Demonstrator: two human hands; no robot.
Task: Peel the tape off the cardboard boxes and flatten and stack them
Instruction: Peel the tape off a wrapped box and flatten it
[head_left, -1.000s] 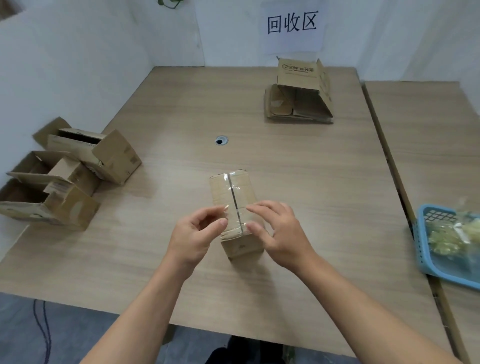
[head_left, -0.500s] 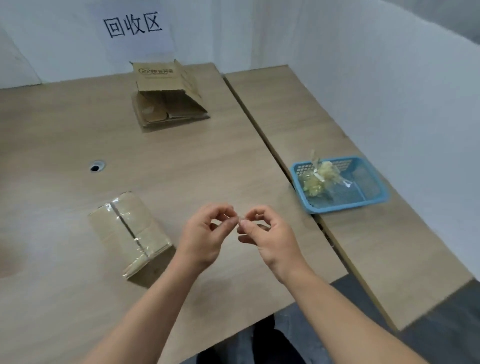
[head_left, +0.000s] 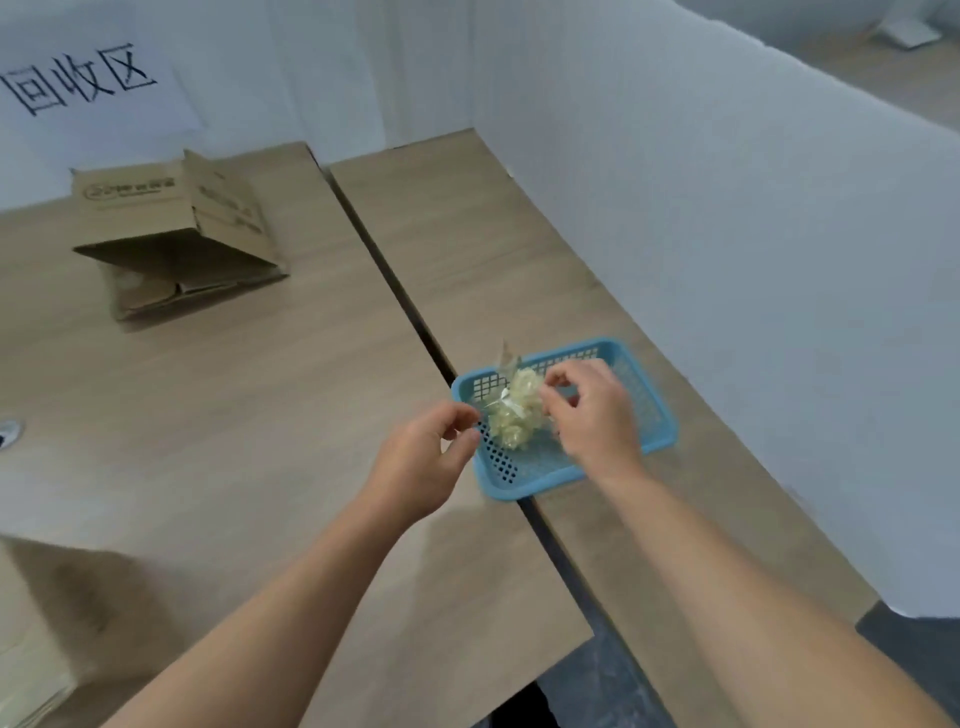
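the left grip (head_left: 431, 457) was narrow, thumb and forefinger pinched on the near end of a thin clear tape strip (head_left: 497, 399). the strip ran up and away from that grip to the tape wad (head_left: 519, 421). the right grip (head_left: 592, 415) hung over the blue basket (head_left: 662, 415), just right of the left grip, with its fingers (head_left: 553, 382) curled down against the far side of the wad. whether it pinched the wad or only touched it could not be told. the yellowish, crumpled wad lay between the two grips, inside the basket near its left wall. the basket sat beneath the right grip, on the edge of the second worktop (head_left: 519, 260) and right beside the dark seam where it met the main worktop (head_left: 260, 415).

well beyond the left grip and off to its left, the flattened boxes (head_left: 140, 213) lay piled on the main worktop. the top one was only half collapsed, with one panel propped up at a slant. behind that pile a paper sign (head_left: 88, 88) with three black characters hung on the wall. far to the left of the left grip a cable hole (head_left: 8, 431) showed at the frame's edge. nearer the person than both grips, down in the left corner, a cardboard box (head_left: 26, 649) stood on the worktop, blurred and cut off by the frame. a white partition (head_left: 727, 260) rose to the right of the right grip, along the second worktop.
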